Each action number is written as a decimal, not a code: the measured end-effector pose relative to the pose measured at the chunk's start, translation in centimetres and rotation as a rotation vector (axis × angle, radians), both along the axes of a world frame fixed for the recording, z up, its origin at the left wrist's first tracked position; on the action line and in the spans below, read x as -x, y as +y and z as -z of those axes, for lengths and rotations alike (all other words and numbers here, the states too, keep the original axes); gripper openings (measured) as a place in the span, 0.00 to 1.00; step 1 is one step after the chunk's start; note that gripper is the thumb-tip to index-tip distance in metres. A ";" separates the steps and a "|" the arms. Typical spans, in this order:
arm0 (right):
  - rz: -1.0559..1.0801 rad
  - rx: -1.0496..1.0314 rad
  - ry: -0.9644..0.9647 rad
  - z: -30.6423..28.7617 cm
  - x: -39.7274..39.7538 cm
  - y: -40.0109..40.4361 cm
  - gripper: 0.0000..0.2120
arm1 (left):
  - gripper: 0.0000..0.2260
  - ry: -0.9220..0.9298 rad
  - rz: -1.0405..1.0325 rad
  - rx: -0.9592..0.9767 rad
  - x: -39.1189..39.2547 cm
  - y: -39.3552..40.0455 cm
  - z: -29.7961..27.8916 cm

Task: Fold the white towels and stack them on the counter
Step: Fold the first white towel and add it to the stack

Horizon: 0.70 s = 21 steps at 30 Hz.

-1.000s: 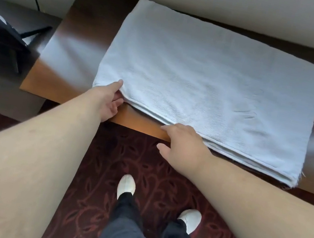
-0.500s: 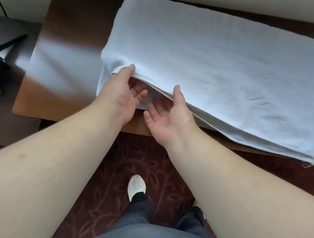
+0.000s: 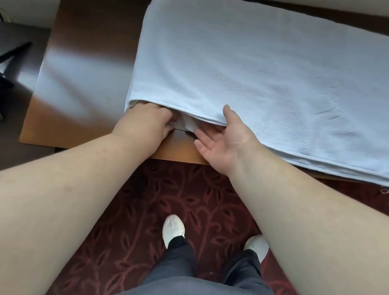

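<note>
The fingers of the left hand (image 3: 147,121) are tucked under the top layer of the folded white towel (image 3: 265,76) at its near left corner, curled around a bunched inner layer; their tips are hidden by the cloth. Just beside it, the right hand (image 3: 224,137) lies palm up, fingers fairly straight under the same lifted edge, thumb resting on top. The towel lies flat on the dark wooden counter (image 3: 84,70), against the wall. Below, white shoes (image 3: 173,229) stand on patterned red carpet (image 3: 141,205).
</note>
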State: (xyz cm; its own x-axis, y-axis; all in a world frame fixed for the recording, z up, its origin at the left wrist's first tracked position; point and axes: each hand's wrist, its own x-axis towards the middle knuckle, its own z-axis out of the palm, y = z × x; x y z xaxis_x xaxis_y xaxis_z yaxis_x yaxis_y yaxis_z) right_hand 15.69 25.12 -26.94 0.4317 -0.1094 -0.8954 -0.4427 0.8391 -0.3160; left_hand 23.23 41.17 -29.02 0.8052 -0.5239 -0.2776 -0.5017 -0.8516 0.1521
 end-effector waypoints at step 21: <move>0.061 0.272 0.238 -0.1 0.1 2.3 0.12 | 0.11 -0.064 0.097 -0.032 -0.6 1.7 0.2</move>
State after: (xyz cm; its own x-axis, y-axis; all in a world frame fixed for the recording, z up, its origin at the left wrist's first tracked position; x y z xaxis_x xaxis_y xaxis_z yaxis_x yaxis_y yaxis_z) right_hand 15.57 27.46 -26.82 0.2002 -0.3767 -0.9045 -0.4826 0.7655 -0.4256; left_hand 23.85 42.89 -29.26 0.7677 -0.5921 -0.2450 -0.5898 -0.8024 0.0909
